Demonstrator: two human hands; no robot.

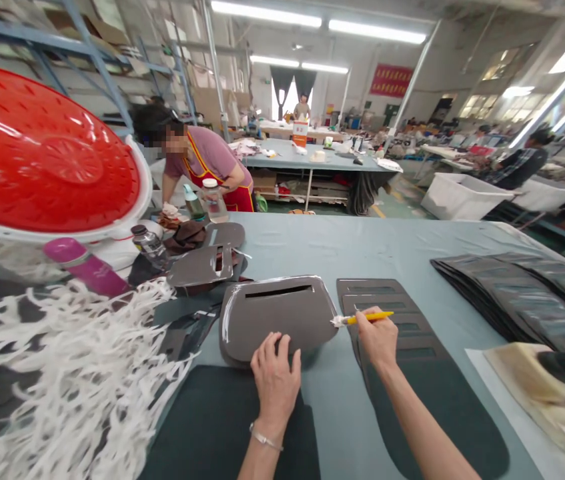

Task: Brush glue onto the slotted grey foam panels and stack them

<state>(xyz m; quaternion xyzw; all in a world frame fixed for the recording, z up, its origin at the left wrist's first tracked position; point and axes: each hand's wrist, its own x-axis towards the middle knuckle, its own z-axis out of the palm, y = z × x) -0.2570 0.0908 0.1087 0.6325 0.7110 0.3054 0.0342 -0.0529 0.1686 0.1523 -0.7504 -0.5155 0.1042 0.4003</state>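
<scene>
The left hand lies open on a grey panel, fingers slightly spread and pressing down, not gripping. The panel is a smooth, rounded, shield-shaped piece with a narrow slot near its far edge and a glossy white smear along its rim. It sits on the near part of a pale blue-grey table, over a dark green felt piece. A thin metal bracelet circles the left wrist.

The right hand pinches a yellow tool between thumb and fingers, its whitish tip touching the panel's right edge. Under that hand lies a long, round-ended dark sheet with a row of slots.

Farther right is a layered stack of similar sheets, beside a cream foam block. To the left are tangled white netting, a magenta bottle, and a red perforated plastic lid. Beyond them, a co-worker in a red apron leans over the table's far side.
</scene>
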